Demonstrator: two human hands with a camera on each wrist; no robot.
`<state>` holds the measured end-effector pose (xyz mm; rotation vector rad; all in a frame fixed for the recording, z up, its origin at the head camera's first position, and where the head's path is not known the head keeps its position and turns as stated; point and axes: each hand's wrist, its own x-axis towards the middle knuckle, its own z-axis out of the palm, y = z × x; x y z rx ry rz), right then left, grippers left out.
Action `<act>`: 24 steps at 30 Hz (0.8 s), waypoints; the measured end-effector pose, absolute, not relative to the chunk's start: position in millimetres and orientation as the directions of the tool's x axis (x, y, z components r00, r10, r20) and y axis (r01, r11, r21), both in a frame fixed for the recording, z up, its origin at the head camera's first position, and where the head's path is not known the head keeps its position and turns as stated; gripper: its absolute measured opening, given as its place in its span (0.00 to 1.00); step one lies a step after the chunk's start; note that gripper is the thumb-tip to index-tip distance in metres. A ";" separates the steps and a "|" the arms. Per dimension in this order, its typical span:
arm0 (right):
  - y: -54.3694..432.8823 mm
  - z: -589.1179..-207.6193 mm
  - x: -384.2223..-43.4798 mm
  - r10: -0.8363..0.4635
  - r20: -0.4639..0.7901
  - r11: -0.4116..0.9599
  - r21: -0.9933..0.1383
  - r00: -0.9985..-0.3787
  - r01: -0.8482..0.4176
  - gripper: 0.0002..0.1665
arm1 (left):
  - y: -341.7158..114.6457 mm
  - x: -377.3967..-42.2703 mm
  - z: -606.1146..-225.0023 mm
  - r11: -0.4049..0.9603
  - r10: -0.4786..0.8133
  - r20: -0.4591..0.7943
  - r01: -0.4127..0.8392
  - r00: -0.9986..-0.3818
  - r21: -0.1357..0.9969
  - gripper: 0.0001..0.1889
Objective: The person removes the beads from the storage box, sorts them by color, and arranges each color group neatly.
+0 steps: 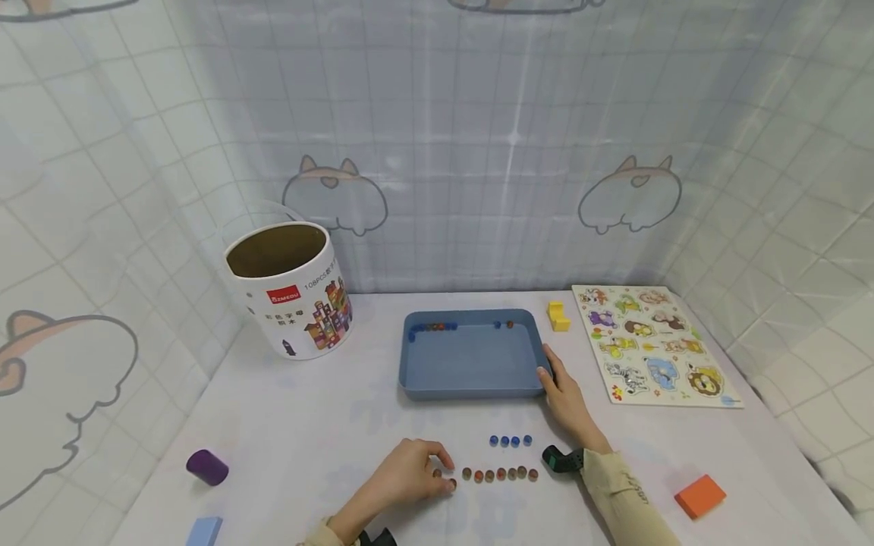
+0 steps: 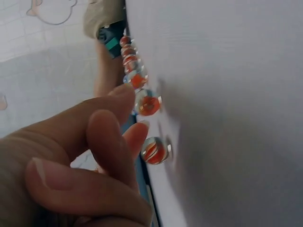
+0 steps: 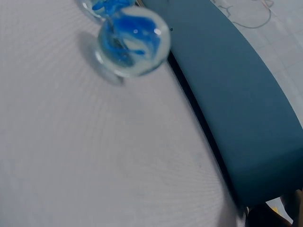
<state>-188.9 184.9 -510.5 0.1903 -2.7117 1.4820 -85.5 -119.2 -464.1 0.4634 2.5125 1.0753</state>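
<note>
My left hand (image 1: pixel 410 472) is low over the table at the left end of a row of orange-red glass marbles (image 1: pixel 501 475). Its fingers are loosely bent, with a marble (image 2: pixel 155 150) close to the fingertips and another (image 2: pixel 147 102) beside the index finger; neither looks pinched. My right hand (image 1: pixel 568 398) holds the right wall of a blue tray (image 1: pixel 471 393), thumb at the rim and fingers along the outside; the right wrist view mostly hides this grip. Blue and reddish marbles (image 1: pixel 437 327) lie along the tray's back wall. Several blue marbles (image 3: pixel 134 41) form a short row before the tray.
A white bucket (image 1: pixel 300 303) stands at the back left. On the right lie an animal puzzle board (image 1: pixel 652 345), a yellow block (image 1: pixel 558 317) and an orange block (image 1: pixel 699 497). A purple cylinder (image 1: pixel 208 467) and a light blue block (image 1: pixel 204 531) are at the left.
</note>
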 end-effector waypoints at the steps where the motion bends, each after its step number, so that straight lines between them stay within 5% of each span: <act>1: 184.8 -510.9 -188.9 -0.087 0.099 0.535 -0.835 -0.991 -0.130 0.36 | -117.8 -84.4 -464.7 0.667 0.431 -0.189 0.170 -0.882 0.726 0.07; 17: 180.5 -513.1 -187.2 -0.088 0.125 0.547 -0.823 -0.988 -0.153 0.36 | -112.3 -101.4 -458.3 0.648 0.428 -0.157 0.181 -0.890 0.740 0.05; 24: 181.4 -510.7 -186.0 -0.073 0.126 0.544 -0.826 -0.989 -0.146 0.35 | -92.0 -181.2 -421.7 0.429 0.421 -0.164 0.036 -0.892 0.902 0.17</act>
